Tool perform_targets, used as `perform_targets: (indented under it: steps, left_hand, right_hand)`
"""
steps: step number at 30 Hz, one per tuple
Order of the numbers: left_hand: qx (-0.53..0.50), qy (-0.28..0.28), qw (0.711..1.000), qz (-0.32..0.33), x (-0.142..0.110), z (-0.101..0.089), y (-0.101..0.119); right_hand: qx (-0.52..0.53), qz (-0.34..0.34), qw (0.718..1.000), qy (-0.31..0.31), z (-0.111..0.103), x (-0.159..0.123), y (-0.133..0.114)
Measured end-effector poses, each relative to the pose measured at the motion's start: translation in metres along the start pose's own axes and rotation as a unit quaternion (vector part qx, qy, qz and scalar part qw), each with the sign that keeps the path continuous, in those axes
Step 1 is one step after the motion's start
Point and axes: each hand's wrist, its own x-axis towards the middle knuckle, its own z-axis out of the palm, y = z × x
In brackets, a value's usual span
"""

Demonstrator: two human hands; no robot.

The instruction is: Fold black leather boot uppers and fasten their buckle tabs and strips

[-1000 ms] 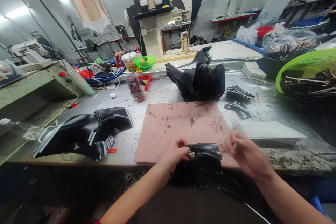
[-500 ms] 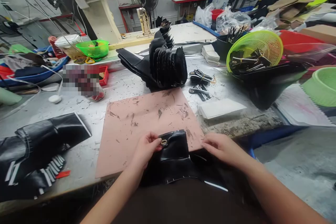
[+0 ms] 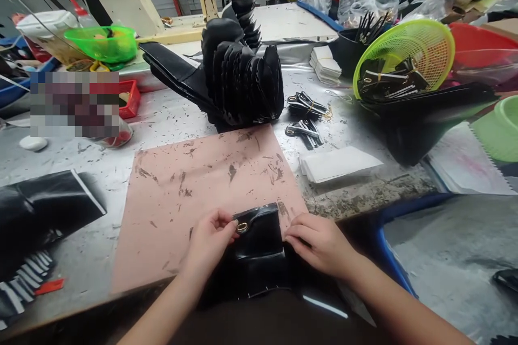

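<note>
A glossy black leather piece [image 3: 259,237] lies over the near edge of a pink board [image 3: 202,183], its lower part hanging toward me. At its upper left corner is a small black tab with a gold oval eyelet [image 3: 242,227]. My left hand [image 3: 212,237] pinches that tab between thumb and fingers, right beside the eyelet. Close against the piece's right edge, my right hand [image 3: 319,242] has its thumb and fingertips pressed together; what is between them cannot be made out. Two bundles of similar black tabs [image 3: 305,105] lie beyond the board.
Folded black leather pieces [image 3: 243,81] stand stacked behind the board. White sheets [image 3: 340,164] lie to its right, near a yellow basket [image 3: 404,59] of tabs. More black pieces [image 3: 44,205] are at left. A green basket [image 3: 103,46] and red tray [image 3: 129,98] stand behind.
My right hand has come left, up to the right edge of the leather piece. The left hand still pinches the tab by the eyelet. The view has tilted down and shifted.
</note>
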Motion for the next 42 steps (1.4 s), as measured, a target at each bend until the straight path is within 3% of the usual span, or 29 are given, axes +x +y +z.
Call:
perform_targets:
  steps: [10,14,19,25,28,31,36,42]
  left_hand:
    - [0.009,-0.008,1.000,-0.001,0.004,0.000,-0.006]
    - [0.029,-0.009,1.000,0.000,0.002,0.002,-0.005]
    - [0.128,0.023,0.988,0.082,-0.011,0.005,-0.002]
    - [0.117,0.032,0.989,0.085,-0.013,0.005,-0.005]
    - [0.156,0.029,0.978,0.137,-0.013,0.004,-0.006]
    - [0.247,0.025,0.942,0.225,-0.013,0.005,-0.006]
    - [0.396,0.041,0.853,0.337,-0.013,0.000,-0.013]
    - [0.547,0.038,0.679,0.488,-0.017,-0.017,-0.022]
  right_hand:
    - [-0.014,-0.045,0.998,0.045,-0.001,0.011,0.001]
    - [-0.032,-0.060,0.998,0.012,0.002,0.019,-0.001]
    - [-0.064,-0.044,0.997,-0.016,0.008,0.024,-0.007]
    - [-0.085,-0.030,0.996,-0.016,0.009,0.024,-0.013]
    - [-0.096,-0.029,0.995,-0.029,0.011,0.023,-0.013]
    - [-0.119,-0.032,0.991,-0.043,0.014,0.022,-0.013]
    - [-0.147,-0.028,0.987,-0.054,0.018,0.024,-0.013]
    - [-0.153,-0.018,0.987,-0.046,0.022,0.025,-0.017]
